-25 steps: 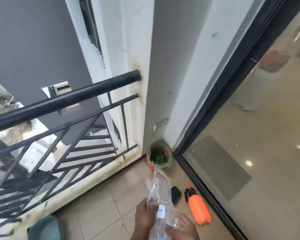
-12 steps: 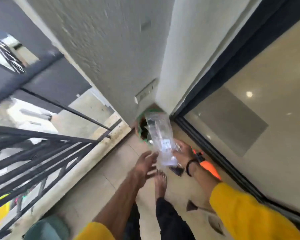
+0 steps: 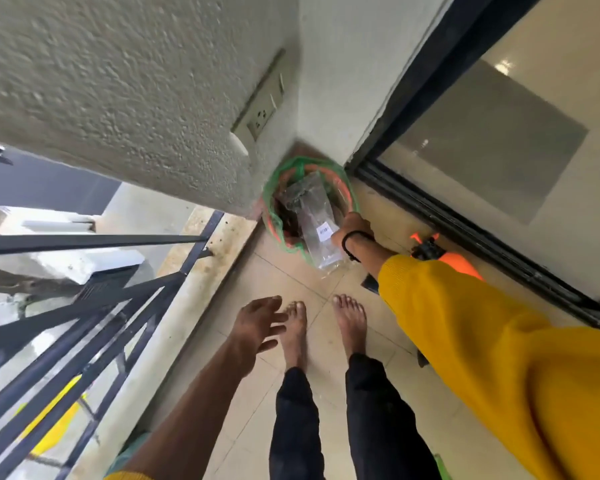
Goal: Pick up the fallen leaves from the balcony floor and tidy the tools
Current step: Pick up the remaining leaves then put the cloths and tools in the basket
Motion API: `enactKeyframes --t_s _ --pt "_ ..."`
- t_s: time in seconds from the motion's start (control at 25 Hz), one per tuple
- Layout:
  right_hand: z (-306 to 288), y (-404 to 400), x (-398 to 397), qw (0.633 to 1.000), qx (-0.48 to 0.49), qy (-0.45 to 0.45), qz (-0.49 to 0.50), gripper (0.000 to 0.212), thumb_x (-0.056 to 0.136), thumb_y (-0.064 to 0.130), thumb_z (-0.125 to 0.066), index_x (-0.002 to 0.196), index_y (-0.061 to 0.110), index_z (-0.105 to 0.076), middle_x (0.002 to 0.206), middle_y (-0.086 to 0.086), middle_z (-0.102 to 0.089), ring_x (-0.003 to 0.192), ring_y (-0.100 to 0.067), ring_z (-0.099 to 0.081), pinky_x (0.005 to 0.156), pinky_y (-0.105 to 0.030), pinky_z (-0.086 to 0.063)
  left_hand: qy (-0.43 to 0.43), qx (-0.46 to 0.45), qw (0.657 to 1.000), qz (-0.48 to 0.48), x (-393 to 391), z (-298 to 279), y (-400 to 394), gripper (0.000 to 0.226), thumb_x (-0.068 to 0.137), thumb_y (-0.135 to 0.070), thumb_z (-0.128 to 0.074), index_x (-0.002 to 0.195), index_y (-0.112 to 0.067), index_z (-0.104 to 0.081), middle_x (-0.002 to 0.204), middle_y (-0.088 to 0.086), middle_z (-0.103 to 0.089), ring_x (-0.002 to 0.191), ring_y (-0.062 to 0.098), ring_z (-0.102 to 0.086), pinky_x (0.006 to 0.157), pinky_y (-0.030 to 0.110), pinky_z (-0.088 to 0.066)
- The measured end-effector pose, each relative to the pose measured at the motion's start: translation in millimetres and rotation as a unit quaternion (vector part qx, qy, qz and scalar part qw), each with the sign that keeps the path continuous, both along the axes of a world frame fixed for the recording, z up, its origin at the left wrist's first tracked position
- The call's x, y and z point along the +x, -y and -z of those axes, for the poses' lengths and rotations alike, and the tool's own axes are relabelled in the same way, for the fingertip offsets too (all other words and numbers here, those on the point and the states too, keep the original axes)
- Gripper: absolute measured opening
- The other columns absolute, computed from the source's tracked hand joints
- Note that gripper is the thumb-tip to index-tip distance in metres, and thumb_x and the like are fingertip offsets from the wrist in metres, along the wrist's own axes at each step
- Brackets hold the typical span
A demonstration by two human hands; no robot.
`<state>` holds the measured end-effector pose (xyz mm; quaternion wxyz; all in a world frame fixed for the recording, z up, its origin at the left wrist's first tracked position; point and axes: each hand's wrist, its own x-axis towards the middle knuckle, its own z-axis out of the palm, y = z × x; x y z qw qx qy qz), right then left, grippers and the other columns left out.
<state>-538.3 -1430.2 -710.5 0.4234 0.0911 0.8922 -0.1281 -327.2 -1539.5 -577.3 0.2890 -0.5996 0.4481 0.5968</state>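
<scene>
Railing (image 3: 94, 306), one, black metal, well left of the bin. Glass sliding door (image 3: 499, 140), one, just right of the bin. Orange bin (image 3: 350, 194), one, lined with a green bag, sits in the wall corner on the tiled floor. Clear plastic bag (image 3: 317, 225), one, lies tilted with its upper end inside the bin and its lower end hanging past the rim toward the feet; one white barcode label (image 3: 325, 231) on it, print too small to read. Orange spray bottle (image 3: 459, 263), one, black nozzle, on the floor right of the bin, partly hidden by the yellow sleeve. Right hand (image 3: 352, 228) grips the plastic bag at the bin rim. Left hand (image 3: 257, 323) held in the air, fingers spread and loose, holding nothing, well below the bin. Wall socket (image 3: 262, 109), one, above the bin.
</scene>
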Motion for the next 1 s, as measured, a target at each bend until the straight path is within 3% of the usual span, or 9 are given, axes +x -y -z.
enactKeyframes --t_s 0.2,0.4,0.56,0.72,0.88,1.0 --pt "-15.0 -4.4 -6.5 0.994 0.067 -0.024 -0.085 0.043 0.091 0.024 -0.067 0.132 0.017 -0.058 0.131 -0.013 -0.062 0.118 -0.036 -0.060 0.094 -0.041 -0.050 -0.016 -0.010 0.998 0.064 -2.5 -12.6 19.5 0.025 0.102 -0.037 -0.057 0.116 -0.017 -0.065 0.109 0.014 -0.075 0.089 0.024 -0.067 0.083 0.037 -0.048" --pt "-1.7 16.7 -20.6 0.995 -0.053 -0.029 -0.080 0.058 0.090 0.014 -0.067 0.144 0.017 -0.048 0.145 -0.012 -0.053 0.129 -0.034 -0.053 0.105 -0.040 -0.049 -0.022 -0.017 0.995 0.098 -12.9 1.0 35.2 0.027 0.100 -0.042 -0.058 0.115 -0.021 -0.065 0.106 0.009 -0.076 0.098 0.026 -0.070 0.085 0.037 -0.052" --pt "-4.8 19.5 -12.9 0.996 -0.072 -0.018 -0.051 0.059 0.090 0.036 -0.069 0.141 0.015 -0.049 0.140 -0.013 -0.056 0.128 -0.034 -0.054 0.103 -0.044 -0.050 -0.024 -0.017 0.993 0.115 -13.4 -2.0 39.4 0.028 0.100 -0.043 -0.057 0.118 -0.022 -0.064 0.107 0.007 -0.076 0.106 0.029 -0.070 0.094 0.043 -0.053" --pt "-70.0 -3.9 17.1 0.994 -0.060 -0.087 0.024 0.052 0.092 0.039 -0.060 0.139 0.018 -0.049 0.134 -0.019 -0.053 0.127 -0.039 -0.048 0.100 -0.049 -0.047 -0.014 0.013 0.996 0.084 -26.3 -49.7 35.8 0.028 0.103 -0.040 -0.053 0.118 -0.020 -0.065 0.109 0.006 -0.075 0.104 0.026 -0.070 0.087 0.039 -0.052" --pt "-164.1 -48.8 59.5 0.972 -0.100 -0.118 0.178 0.043 0.089 0.044 -0.060 0.121 0.016 -0.062 0.120 -0.014 -0.067 0.115 -0.032 -0.061 0.097 -0.042 -0.049 -0.069 0.037 0.990 0.114 -44.9 -119.7 28.3 0.029 0.103 -0.040 -0.052 0.119 -0.020 -0.066 0.107 0.005 -0.077 0.104 0.025 -0.071 0.082 0.036 -0.054" --pt "-242.5 -86.6 90.8 0.943 -0.123 -0.091 0.295 0.029 0.089 0.043 -0.063 0.097 0.017 -0.073 0.094 -0.004 -0.076 0.090 -0.017 -0.069 0.075 -0.027 -0.051 -0.086 0.033 0.985 0.145 -57.3 -175.0 25.5 0.028 0.102 -0.040 -0.052 0.118 -0.021 -0.067 0.106 0.003 -0.077 0.100 0.024 -0.070 0.079 0.034 -0.051"
